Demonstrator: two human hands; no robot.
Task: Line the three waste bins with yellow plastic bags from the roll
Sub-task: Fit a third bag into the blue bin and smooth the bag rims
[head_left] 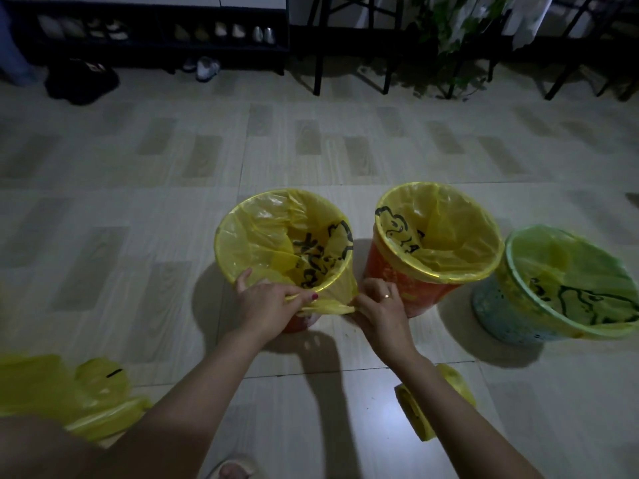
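Three bins stand in a row on the tiled floor, each with a yellow bag over its rim. The left bin (297, 323) is almost wholly wrapped by its yellow bag (256, 236). The middle bin (390, 278) is orange, and the right bin (501, 312) is blue-green. My left hand (268, 304) and my right hand (380, 307) both grip a twisted strip of the left bin's bag (328, 308) below the near rim, pulled taut between them. The roll of yellow bags (415, 407) lies on the floor under my right forearm.
Loose yellow bags (69, 399) lie at the lower left by my knee. A shoe rack (148, 32) with shoes runs along the far wall, a dark bag (81, 79) beside it. Black chair legs (320, 50) and a plant (453, 39) stand at the back right.
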